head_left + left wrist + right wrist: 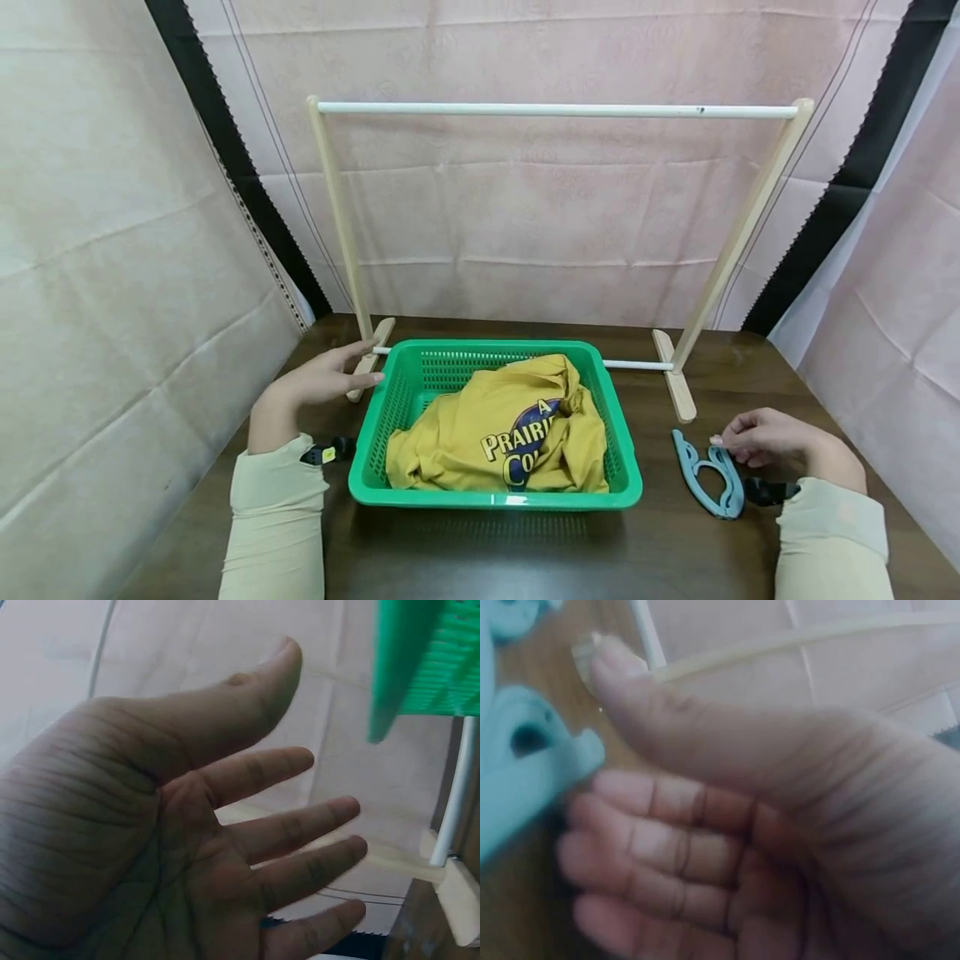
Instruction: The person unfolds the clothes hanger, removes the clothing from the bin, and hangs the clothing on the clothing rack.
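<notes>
A yellow garment [472,417] with dark blue printed lettering lies bunched in the green plastic basket [495,500]. My left hand [318,383] hovers by the basket's left rim, its fingers spread and its palm bare in the left wrist view. To the right of the basket, a light blue folding hanger [705,483] lies folded on the table. Beside it is my right hand [776,442]; the right wrist view shows its fingers [675,847] loosely curved with nothing in the palm. Their tips come close to the hanger [525,780].
Behind the basket stands a wooden rack with a white top rail [555,109] and a lower rail [637,365]. Its right foot [675,379] sits between basket and right hand; the left foot [382,333] is near my left fingers. Pale cloth walls [135,250] enclose the brown table [487,558].
</notes>
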The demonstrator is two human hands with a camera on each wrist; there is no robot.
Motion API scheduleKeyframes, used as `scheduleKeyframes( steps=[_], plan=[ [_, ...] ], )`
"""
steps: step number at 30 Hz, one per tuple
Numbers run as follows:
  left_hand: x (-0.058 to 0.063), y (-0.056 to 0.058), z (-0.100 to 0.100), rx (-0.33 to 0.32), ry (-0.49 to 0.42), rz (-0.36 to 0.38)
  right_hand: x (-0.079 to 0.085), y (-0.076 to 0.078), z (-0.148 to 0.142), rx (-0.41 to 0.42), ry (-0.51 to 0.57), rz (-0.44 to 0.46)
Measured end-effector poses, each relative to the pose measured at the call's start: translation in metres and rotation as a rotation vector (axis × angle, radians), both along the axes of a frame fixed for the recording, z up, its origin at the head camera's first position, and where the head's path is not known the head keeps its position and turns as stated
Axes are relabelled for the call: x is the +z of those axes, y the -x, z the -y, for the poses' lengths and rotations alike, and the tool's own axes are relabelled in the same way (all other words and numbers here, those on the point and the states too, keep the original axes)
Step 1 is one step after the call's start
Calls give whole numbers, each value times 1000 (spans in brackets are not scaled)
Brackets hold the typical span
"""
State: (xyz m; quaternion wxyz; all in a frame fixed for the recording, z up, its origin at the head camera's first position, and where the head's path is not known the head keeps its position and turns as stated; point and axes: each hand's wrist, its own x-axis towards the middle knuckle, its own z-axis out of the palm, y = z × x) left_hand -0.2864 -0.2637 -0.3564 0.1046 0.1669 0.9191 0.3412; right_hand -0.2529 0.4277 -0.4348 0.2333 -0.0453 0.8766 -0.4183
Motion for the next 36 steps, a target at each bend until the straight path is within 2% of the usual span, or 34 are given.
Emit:
scheduleKeyframes(
  steps=[4, 8, 12, 20, 36],
  plan=[
    [-7, 4, -4, -51, -41, 62, -2, -2, 3, -35, -24, 56],
    [-11, 5, -7, -86, -59, 95, -4, -3, 9, -63, -75, 61],
    [-12, 5, -7, -83, -52, 106, -5, -1, 11, -71, -97, 66],
    [-8, 6, -9, -84, -43, 108, -8, 2, 10, -26, -33, 57],
    [-6, 4, -12, -72, -49, 115, -8, 8, 22, -90, -137, -18]
  ],
)
